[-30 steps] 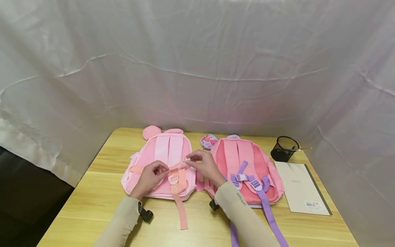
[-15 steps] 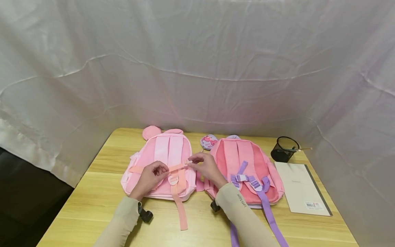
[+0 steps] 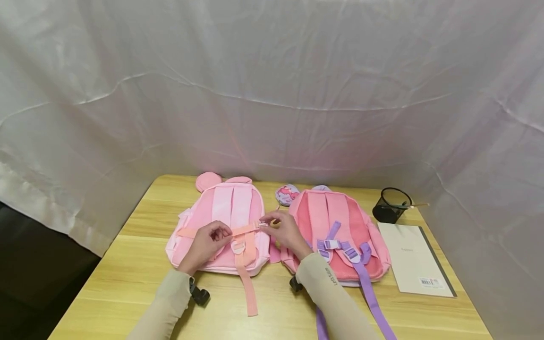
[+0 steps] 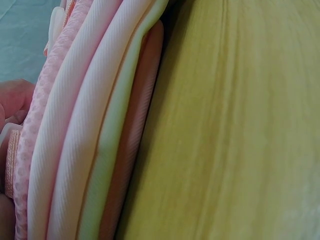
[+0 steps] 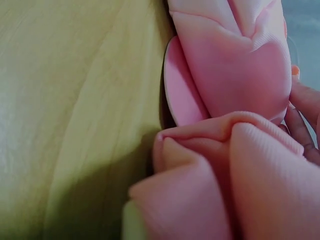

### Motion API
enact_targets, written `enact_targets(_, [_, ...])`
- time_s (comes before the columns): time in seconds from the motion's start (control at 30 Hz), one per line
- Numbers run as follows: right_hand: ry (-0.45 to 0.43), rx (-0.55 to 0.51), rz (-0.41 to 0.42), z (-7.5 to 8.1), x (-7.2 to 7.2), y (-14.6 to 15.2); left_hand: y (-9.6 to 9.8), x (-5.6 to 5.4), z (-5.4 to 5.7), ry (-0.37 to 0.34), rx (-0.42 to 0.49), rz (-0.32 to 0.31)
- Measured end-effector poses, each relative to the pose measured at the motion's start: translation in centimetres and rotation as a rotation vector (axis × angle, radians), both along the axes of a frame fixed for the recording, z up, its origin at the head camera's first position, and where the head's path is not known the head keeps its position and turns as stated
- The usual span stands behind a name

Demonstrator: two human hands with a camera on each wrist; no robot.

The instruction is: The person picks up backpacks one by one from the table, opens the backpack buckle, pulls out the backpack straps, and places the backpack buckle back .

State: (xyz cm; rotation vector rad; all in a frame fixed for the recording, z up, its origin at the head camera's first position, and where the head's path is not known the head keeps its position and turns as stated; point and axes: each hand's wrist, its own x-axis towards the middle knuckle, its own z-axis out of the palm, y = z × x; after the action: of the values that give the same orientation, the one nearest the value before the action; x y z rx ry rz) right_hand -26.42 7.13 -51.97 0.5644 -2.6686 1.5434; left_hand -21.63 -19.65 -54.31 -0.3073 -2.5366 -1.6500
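We see both forearms slant inward from the near edge, the wrists bent toward each other above the light pink backpack [image 3: 220, 204]. The left hand [image 3: 207, 244] lies over its middle, the right hand [image 3: 285, 232] at its right edge, that forearm crossing the coral-pink backpack [image 3: 337, 204].

We count two backpacks, straps up; two round pouches, a pink pouch [image 3: 208, 182] beyond the left hand and a lilac pouch [image 3: 287, 194] beyond the right; one black mesh cup [image 3: 388, 212] and one pale notebook [image 3: 412, 259], both well to the right of the hands on the bench [image 3: 127, 274].

Neither of the hands is spread: we see the left pinching an orange strap [image 3: 243, 230], thumb against curled fingers, and the right gripping the pale buckle [image 3: 257, 225] at its end. The strap runs taut between them, across the light pink backpack.
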Motion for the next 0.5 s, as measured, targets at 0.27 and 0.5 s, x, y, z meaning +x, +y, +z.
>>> enact_targets(0.27, [-0.004, 0.03, 0.011, -0.11, 0.01, 0.08, 0.02, -0.01, -0.04, 0.001, -0.005, -0.004])
enact_targets(0.5, [-0.018, 0.034, 0.009, -0.23, 0.03, -0.01, 0.01, -0.07, -0.13, -0.001, -0.009, 0.006])
